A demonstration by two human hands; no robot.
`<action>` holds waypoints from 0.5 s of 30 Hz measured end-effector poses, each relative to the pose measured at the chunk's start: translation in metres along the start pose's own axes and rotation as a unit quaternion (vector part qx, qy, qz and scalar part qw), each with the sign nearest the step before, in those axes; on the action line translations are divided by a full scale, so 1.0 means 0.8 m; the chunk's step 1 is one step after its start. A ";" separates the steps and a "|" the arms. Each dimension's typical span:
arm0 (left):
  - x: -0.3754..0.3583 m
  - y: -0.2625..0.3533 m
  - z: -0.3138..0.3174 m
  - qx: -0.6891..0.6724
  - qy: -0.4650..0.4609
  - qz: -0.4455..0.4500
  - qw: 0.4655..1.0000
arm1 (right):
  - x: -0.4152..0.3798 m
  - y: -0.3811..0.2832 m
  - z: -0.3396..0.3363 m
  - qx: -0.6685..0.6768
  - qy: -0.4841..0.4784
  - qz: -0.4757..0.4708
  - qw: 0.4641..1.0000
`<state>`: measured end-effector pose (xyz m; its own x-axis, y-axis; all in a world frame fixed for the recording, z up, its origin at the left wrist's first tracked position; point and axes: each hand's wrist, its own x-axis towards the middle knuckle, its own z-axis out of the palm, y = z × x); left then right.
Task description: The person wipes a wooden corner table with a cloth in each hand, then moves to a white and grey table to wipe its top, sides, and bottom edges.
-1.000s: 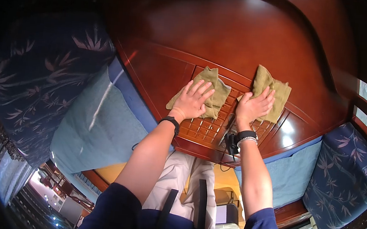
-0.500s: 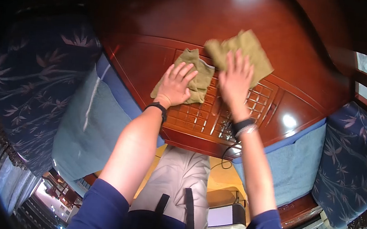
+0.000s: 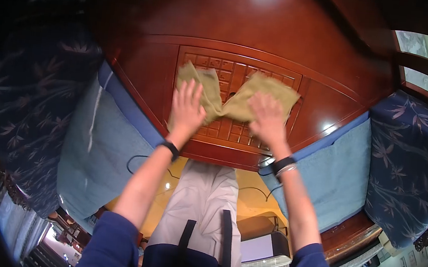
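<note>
My left hand lies flat with fingers stretched out on a tan cloth, over the left part of a carved lattice panel in the reddish-brown wooden table. On the right, my right hand presses flat on a second tan cloth, its fingers apart and a little blurred. The two cloths are crumpled and meet near the panel's middle. Part of each cloth is hidden beneath the hand on it.
Smooth wooden tabletop stretches beyond the panel. Chairs with blue seat covers and dark leaf-patterned cushions stand at both sides. A thin black cable runs below the table edge. A dark box-like object sits at lower right.
My right hand and its cloth have come from the smooth tabletop toward me, onto the lattice panel. My left hand has shifted slightly left. The cloths now touch, and the view has shifted slightly.
</note>
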<state>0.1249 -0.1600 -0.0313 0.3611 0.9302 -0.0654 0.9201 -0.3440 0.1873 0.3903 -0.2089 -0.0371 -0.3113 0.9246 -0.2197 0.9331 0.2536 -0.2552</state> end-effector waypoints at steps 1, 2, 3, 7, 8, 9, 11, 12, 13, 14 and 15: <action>-0.034 0.022 0.002 -0.018 -0.023 -0.008 1.000 | 0.019 0.033 -0.008 -0.011 0.027 0.039 0.999; -0.073 0.045 0.005 -0.039 -0.046 -0.014 0.998 | 0.040 0.060 -0.028 -0.007 0.068 0.097 0.993; -0.114 0.066 0.011 -0.062 -0.066 -0.001 0.996 | 0.054 0.087 -0.032 0.004 0.124 0.146 0.981; -0.208 0.112 0.027 -0.105 -0.119 0.055 0.986 | 0.088 0.137 -0.029 0.039 0.228 0.328 0.916; -0.209 0.111 0.026 -0.112 -0.124 0.060 0.984 | 0.092 0.130 -0.025 0.033 0.230 0.380 0.895; -0.209 0.106 0.022 -0.117 -0.129 0.064 0.983 | 0.090 0.111 -0.022 0.025 0.229 0.359 0.905; -0.187 0.080 0.024 -0.100 -0.113 0.108 0.983 | 0.075 0.060 -0.015 0.016 0.204 0.270 0.941; -0.166 0.064 0.025 -0.087 -0.097 0.153 0.980 | 0.059 0.026 -0.012 0.032 0.174 0.230 0.957; -0.139 0.049 0.022 -0.042 -0.099 0.123 0.986 | 0.040 -0.003 -0.004 0.034 0.128 0.192 0.972; -0.104 0.033 0.016 0.001 -0.101 0.094 0.990 | 0.016 -0.034 0.000 0.042 0.078 0.160 0.983; -0.064 0.016 0.009 0.015 -0.067 0.068 0.995 | -0.011 -0.058 0.010 0.056 0.054 0.115 0.990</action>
<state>0.1190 -0.2132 -0.0324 0.4976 0.8502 -0.1717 0.8648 -0.4711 0.1736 0.3483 -0.2313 -0.0307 -0.0662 0.9808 -0.1834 0.9495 0.0055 -0.3136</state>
